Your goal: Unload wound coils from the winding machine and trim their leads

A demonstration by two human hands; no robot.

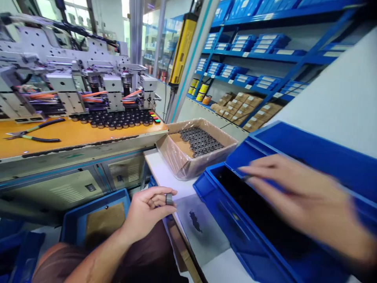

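Right hand [297, 192] hovered over blue rectangular plastic bin [225, 214], pinch nearly closed, couldn't tell on what. Left hand [144, 210], left of bin, pinched small grey cylindrical part [169, 199].

The left hand [153, 204] is bare, with slim, bent fingers, and its forearm [110, 245] is bare as far as it shows. The right hand [297, 192], also bare, is blurred. Below the left hand, dark brown cloth [147, 255], faintly purplish, covers the lap.
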